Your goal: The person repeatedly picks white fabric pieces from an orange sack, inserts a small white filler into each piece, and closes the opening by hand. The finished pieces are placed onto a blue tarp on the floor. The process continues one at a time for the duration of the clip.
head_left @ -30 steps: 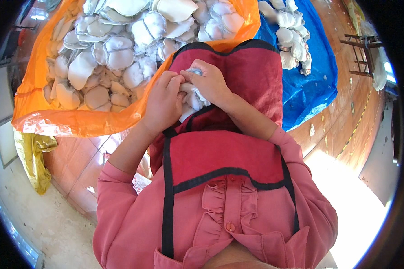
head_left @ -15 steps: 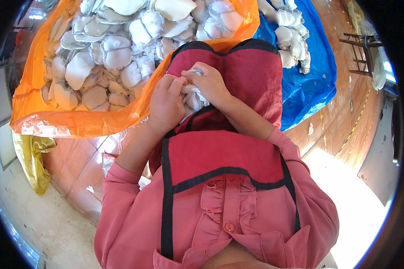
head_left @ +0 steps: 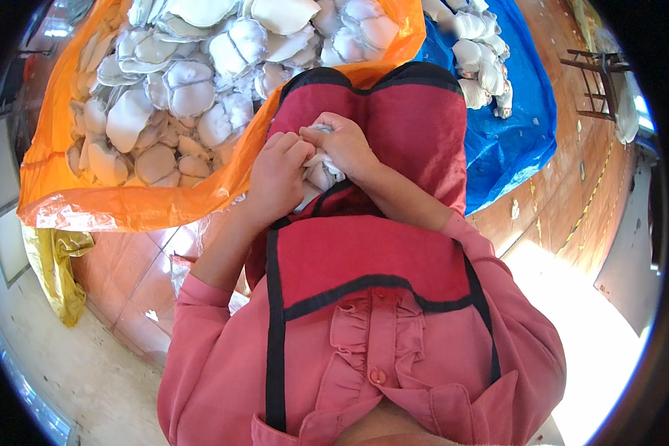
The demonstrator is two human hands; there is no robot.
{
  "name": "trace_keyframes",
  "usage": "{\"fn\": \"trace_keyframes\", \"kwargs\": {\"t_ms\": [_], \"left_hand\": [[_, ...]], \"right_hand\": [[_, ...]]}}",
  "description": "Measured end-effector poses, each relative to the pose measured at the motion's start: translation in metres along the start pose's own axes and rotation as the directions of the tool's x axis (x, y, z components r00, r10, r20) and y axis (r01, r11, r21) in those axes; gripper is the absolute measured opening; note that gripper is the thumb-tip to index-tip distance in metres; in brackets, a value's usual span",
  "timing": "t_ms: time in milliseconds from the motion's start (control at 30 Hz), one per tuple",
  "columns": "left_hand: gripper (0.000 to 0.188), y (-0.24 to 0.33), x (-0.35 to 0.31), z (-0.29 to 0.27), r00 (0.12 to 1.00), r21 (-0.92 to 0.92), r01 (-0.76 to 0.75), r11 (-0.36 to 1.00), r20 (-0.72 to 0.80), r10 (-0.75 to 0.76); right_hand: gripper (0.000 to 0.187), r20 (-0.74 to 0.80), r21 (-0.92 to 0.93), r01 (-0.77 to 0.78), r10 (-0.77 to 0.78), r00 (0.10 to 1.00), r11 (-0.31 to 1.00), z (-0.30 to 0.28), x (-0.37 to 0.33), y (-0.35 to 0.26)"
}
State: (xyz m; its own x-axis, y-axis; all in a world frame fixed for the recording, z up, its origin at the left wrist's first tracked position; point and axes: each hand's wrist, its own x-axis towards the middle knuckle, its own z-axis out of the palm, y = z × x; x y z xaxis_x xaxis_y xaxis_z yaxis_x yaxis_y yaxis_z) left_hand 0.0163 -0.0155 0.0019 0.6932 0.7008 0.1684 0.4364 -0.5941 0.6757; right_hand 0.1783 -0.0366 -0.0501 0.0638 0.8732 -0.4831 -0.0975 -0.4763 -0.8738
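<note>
A crumpled bundle of white padded cloth is gripped between my two hands above my lap. My left hand is closed on its left side, knuckles up, fingertips touching those of the other hand. From the right, my right hand pinches the top of the bundle between thumb and bent fingers. Much of the cloth is hidden under the hands. Below it lies the dark red apron with black edging, spread over my knees.
Ahead on the left, an orange plastic sheet holds a heap of white rounded pads. Several rolled white bundles lie on a blue sheet to the right. A dark stool stands far right; a yellow sack lies left on the floor.
My left hand has turned slightly, its fingers curling more over the cloth. The right hand has shifted a little. Both still hold the same bundle.
</note>
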Motion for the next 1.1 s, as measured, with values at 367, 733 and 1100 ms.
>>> {"fn": "trace_keyframes", "kwargs": {"t_ms": [367,733,1100], "left_hand": [[0.044,0.036,0.028,-0.025,0.962,0.115,0.268,0.957,0.029,-0.273],[0.040,0.025,0.048,-0.043,0.970,-0.037,0.225,0.974,0.104,-0.220],[0.027,-0.034,0.019,-0.006,0.965,-0.475,0.253,0.843,0.185,-0.186]], "right_hand": [[0.018,0.199,-0.254,0.116,-0.066,0.978,0.960,-0.012,0.016,-0.030],[0.023,0.261,-0.294,0.094,-0.014,0.965,0.951,-0.028,0.014,-0.093],[0.023,0.207,-0.197,-0.205,0.245,0.947,0.959,-0.022,0.031,-0.042]]}}
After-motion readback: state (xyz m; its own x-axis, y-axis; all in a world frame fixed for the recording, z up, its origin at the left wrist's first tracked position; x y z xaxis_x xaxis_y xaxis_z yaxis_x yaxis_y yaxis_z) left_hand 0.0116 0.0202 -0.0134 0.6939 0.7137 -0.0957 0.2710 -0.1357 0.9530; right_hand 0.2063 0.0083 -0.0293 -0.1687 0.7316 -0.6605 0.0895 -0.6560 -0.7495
